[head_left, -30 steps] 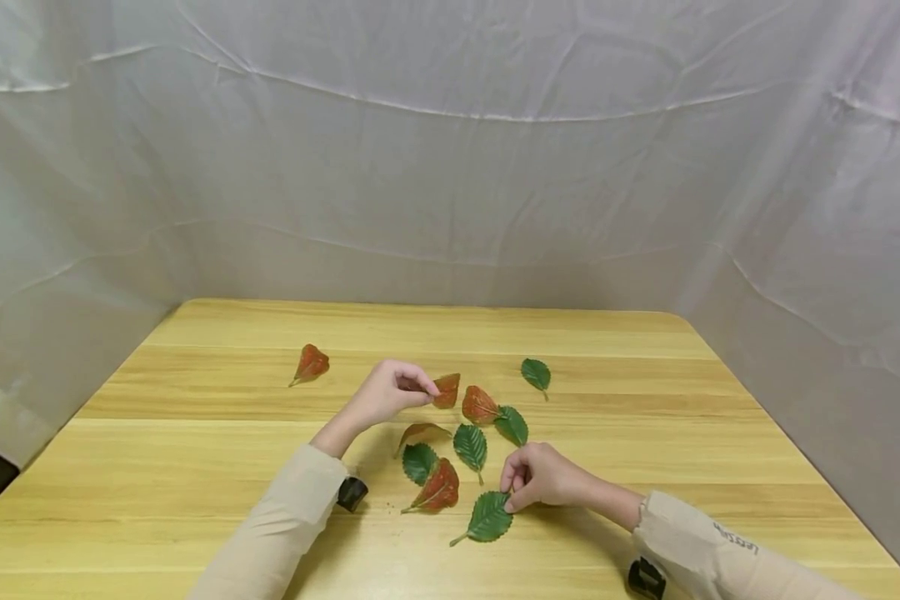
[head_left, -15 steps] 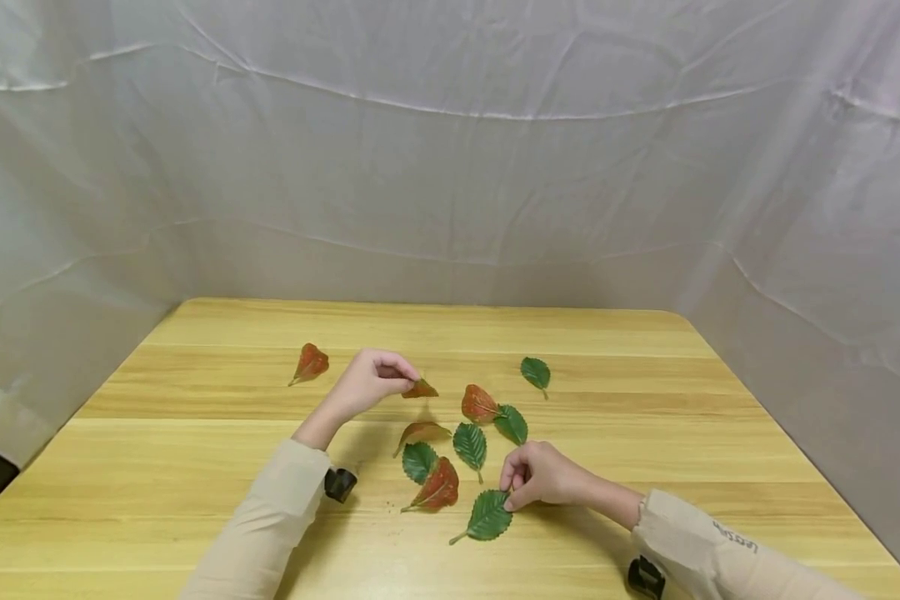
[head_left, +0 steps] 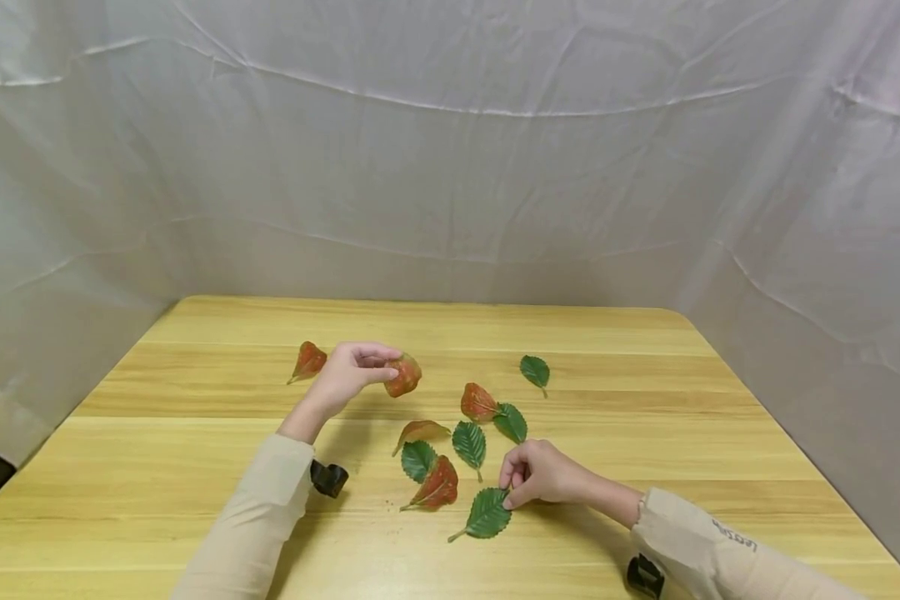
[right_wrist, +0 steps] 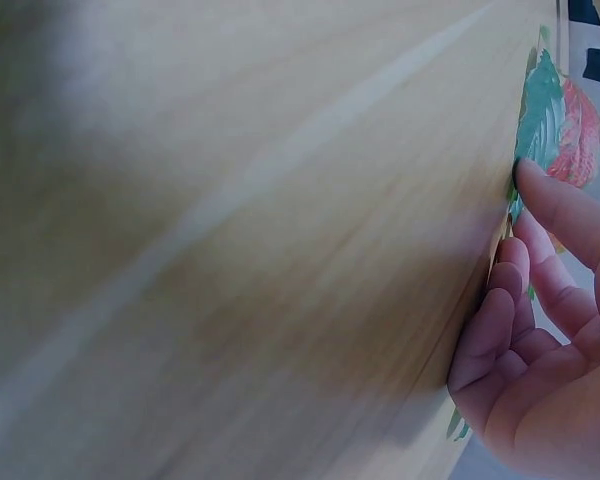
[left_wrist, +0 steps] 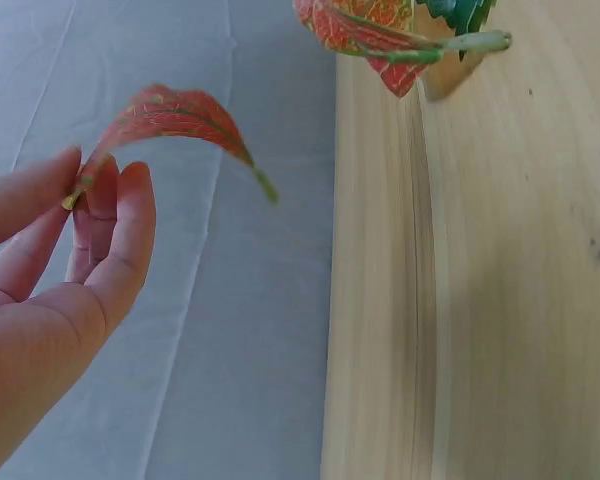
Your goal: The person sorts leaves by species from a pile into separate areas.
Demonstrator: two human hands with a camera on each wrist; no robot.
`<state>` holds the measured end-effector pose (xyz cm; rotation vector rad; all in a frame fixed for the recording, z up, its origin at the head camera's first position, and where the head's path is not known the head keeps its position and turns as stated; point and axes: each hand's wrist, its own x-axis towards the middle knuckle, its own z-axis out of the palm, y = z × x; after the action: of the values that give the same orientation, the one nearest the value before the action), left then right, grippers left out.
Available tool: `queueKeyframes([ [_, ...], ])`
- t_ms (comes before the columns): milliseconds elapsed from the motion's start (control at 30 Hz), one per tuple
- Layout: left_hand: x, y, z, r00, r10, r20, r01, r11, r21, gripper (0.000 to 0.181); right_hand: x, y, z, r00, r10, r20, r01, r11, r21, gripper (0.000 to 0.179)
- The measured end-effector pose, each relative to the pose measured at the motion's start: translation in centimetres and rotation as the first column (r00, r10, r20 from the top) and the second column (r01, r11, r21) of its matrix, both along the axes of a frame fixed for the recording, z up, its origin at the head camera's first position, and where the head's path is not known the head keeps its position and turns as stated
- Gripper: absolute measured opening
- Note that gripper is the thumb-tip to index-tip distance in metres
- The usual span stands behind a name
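Note:
My left hand (head_left: 345,377) pinches a red artificial leaf (head_left: 405,377) between thumb and fingers, raised over the table. In the left wrist view this leaf (left_wrist: 175,112) arches out from the fingertips, its green stem hanging at the free end. Low on the table, my right hand (head_left: 543,475) pinches the edge of a large green leaf (head_left: 487,514), whose stem points left toward the front. The right wrist view has the thumb lying on that green leaf (right_wrist: 543,115), the other fingers curled beside it near the wood.
Between the hands lie a curled reddish leaf (head_left: 422,431), a green leaf (head_left: 417,460) touching a red one (head_left: 438,485), another green leaf (head_left: 469,446) and a red-green pair (head_left: 487,407). Farther off are a red leaf (head_left: 308,360) and a green leaf (head_left: 535,372). Grey curtains (head_left: 450,183) surround the table.
My left hand has lifted the red leaf off the table's middle and carried it left, turning it to show its broad face. The right hand stays on the green leaf.

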<state>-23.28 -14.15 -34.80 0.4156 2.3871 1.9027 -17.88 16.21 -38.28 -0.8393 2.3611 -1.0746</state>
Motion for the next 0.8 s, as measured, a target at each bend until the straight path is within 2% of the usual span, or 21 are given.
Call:
queueKeyframes([
  [200, -0.3, -0.9, -0.1, 0.999, 0.035, 0.030, -0.036, 0.999, 0.009, 0.037, 0.0, 0.0, 0.0, 1.000, 0.000, 0.002, 0.000, 1.000, 0.002, 0.015],
  [433, -0.8, -2.0, -0.2, 0.997, 0.079, 0.027, -0.079, 0.996, 0.029, 0.030, 0.1, 0.0, 0.2, 1.000, 0.004, -0.002, -0.004, 1.000, 0.002, 0.014],
  [667, -1.7, -3.2, -0.2, 0.993, 0.120, 0.006, -0.120, 0.993, -0.003, 0.029, 0.1, 0.0, 0.2, 1.000, 0.007, -0.010, -0.007, 1.000, 0.003, 0.015],
  [800, -2.0, -3.7, -0.1, 0.991, 0.128, 0.033, -0.127, 0.991, -0.038, 0.034, 0.1, 0.0, 0.2, 1.000, 0.004, -0.003, -0.004, 1.000, 0.001, 0.015],
])
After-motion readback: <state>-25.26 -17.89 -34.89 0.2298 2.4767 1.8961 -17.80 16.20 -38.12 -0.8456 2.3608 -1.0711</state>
